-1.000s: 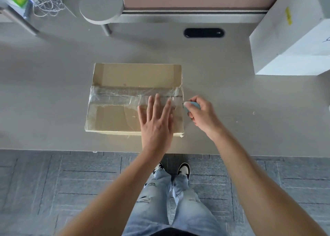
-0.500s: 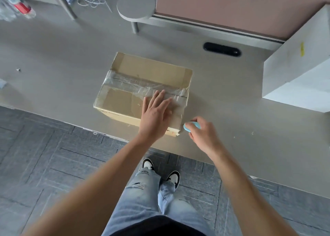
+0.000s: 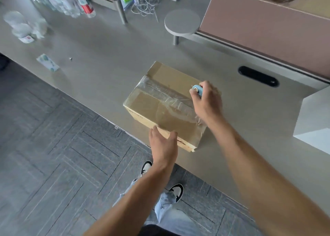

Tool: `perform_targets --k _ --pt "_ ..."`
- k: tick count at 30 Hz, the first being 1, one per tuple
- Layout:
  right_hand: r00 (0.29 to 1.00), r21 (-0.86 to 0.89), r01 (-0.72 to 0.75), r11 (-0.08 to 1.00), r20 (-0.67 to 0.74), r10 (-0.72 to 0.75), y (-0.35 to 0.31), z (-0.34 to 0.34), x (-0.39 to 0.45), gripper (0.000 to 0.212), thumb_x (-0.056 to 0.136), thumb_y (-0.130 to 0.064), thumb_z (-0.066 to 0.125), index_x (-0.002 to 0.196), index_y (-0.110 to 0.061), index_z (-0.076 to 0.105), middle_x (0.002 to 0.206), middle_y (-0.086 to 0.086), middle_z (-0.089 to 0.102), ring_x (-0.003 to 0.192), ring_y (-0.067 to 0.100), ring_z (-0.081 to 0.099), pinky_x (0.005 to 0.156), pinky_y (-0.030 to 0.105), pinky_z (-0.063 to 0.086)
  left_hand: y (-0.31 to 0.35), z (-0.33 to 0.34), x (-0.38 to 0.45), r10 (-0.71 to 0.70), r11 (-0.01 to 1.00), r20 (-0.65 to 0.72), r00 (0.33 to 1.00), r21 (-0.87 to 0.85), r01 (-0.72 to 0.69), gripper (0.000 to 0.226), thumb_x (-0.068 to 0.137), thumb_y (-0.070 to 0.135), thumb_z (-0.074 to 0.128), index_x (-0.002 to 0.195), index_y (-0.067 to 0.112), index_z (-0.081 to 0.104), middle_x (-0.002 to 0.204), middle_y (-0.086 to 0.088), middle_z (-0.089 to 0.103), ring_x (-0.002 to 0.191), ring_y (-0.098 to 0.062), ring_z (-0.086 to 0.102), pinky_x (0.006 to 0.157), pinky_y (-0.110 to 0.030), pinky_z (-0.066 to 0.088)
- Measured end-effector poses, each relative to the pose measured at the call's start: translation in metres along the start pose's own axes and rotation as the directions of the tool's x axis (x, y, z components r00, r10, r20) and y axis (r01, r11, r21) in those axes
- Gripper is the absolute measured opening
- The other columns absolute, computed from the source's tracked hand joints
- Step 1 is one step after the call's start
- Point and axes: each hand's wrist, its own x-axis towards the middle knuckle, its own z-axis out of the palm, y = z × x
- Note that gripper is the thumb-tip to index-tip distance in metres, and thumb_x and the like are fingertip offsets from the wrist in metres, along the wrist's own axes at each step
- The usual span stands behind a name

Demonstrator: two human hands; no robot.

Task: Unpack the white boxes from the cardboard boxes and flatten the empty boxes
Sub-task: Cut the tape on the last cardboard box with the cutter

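At centre frame, the right hand (image 3: 207, 100) pinches a blue cutter (image 3: 197, 90) at the tape seam's (image 3: 161, 91) right end, seam running up-left, left hand (image 3: 163, 143) spread bracing the box (image 3: 166, 109).

The left hand (image 3: 163, 144) has slid off the cardboard box (image 3: 166, 107) top to its lower edge, while the right hand (image 3: 207, 100) carried the blue cutter (image 3: 197, 90) up onto the taped seam, frame centre.
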Motion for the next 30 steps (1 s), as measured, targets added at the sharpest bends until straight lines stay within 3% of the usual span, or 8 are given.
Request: perform_targets --k 2,4,8,13,18,21,26,30 --pt "0.998 -0.109 0.027 0.994 0.058 -0.02 0.004 0.009 0.021 0.03 0.098 -0.036 0.055 0.11 -0.009 0.058 0.115 0.013 0.065 0.111 0.037 0.057 0.092 0.047 0.042 0.011 0.004 0.006 -0.134 0.982 0.035 0.99 -0.127 0.137 0.045 0.096 0.03 0.059 0.138 0.014 0.053 0.129 0.003 0.06 0.118 -0.023 0.056 0.094 -0.037 0.048" --pt "0.994 -0.183 0.01 0.983 0.111 0.011 0.011 0.014 0.035 0.027 0.097 -0.036 0.053 0.105 -0.01 0.056 0.112 0.013 0.063 0.109 0.037 0.056 0.09 0.047 0.041 0.023 0.006 0.012 -0.195 0.968 0.072 0.978 -0.146 0.203 0.031 0.096 0.032 0.059 0.121 0.014 0.059 0.107 -0.002 0.066 0.089 -0.019 0.06 0.069 -0.031 0.043" --pt "0.993 -0.19 0.009 0.982 0.115 0.013 0.021 0.019 0.036 0.025 0.097 -0.032 0.054 0.103 -0.008 0.058 0.109 0.014 0.064 0.106 0.037 0.056 0.094 0.045 0.038 0.038 0.008 0.032 -0.251 0.964 0.16 0.955 -0.054 0.262 0.028 0.098 0.036 0.056 0.107 0.011 0.065 0.097 -0.003 0.064 0.068 -0.012 0.051 0.056 -0.026 0.036" --pt "0.998 -0.155 -0.041 0.987 0.04 0.048 0.028 0.016 0.017 0.03 0.093 -0.035 0.049 0.104 -0.009 0.059 0.109 0.011 0.065 0.106 0.036 0.057 0.095 0.046 0.041 0.057 0.016 0.059 -0.364 0.926 0.196 0.911 -0.027 0.376 0.035 0.089 0.05 0.057 0.097 0.016 0.059 0.146 -0.012 0.05 0.081 -0.017 0.056 0.081 -0.032 0.044" --pt "0.968 -0.155 -0.249 0.956 -0.066 0.242 0.037 0.005 -0.006 0.024 0.098 -0.029 0.055 0.109 -0.01 0.06 0.118 0.008 0.064 0.114 0.034 0.054 0.1 0.042 0.036 0.068 0.023 0.087 -0.359 0.932 0.22 0.907 0.032 0.361 0.102 0.057 0.055 0.058 0.146 0.006 0.049 0.13 -0.015 0.065 0.087 -0.029 0.071 0.079 -0.036 0.059" --pt "0.902 -0.077 -0.421 0.904 -0.139 0.409 0.039 -0.004 -0.025 0.021 0.099 -0.028 0.054 0.106 -0.009 0.059 0.114 0.01 0.064 0.111 0.034 0.054 0.095 0.042 0.037 0.077 0.027 0.102 -0.292 0.956 0.204 0.935 0.07 0.283 0.103 0.059 0.056 0.061 0.145 0.002 0.049 0.123 -0.015 0.067 0.095 -0.031 0.071 0.069 -0.029 0.056" --pt "0.766 0.119 -0.608 0.785 -0.174 0.619 0.034 -0.015 -0.068 0.021 0.097 -0.031 0.057 0.099 -0.01 0.057 0.102 0.011 0.064 0.098 0.034 0.057 0.082 0.039 0.041 0.073 0.052 0.145 -0.158 0.965 0.225 0.961 0.239 0.103 0.101 0.045 0.067 0.048 0.127 0.01 0.062 0.116 -0.017 0.071 0.103 -0.039 0.069 0.095 -0.053 0.057" --pt "0.651 0.26 -0.71 0.654 -0.112 0.751 0.013 -0.019 -0.099 0.024 0.097 -0.036 0.057 0.096 -0.012 0.059 0.085 0.004 0.064 0.084 0.029 0.062 0.069 0.036 0.044 0.115 0.042 0.127 -0.056 0.907 0.26 0.964 0.417 -0.06 0.094 0.066 0.06 0.042 0.145 0.008 0.046 0.135 -0.017 0.058 0.126 -0.04 0.054 0.108 -0.053 0.044"
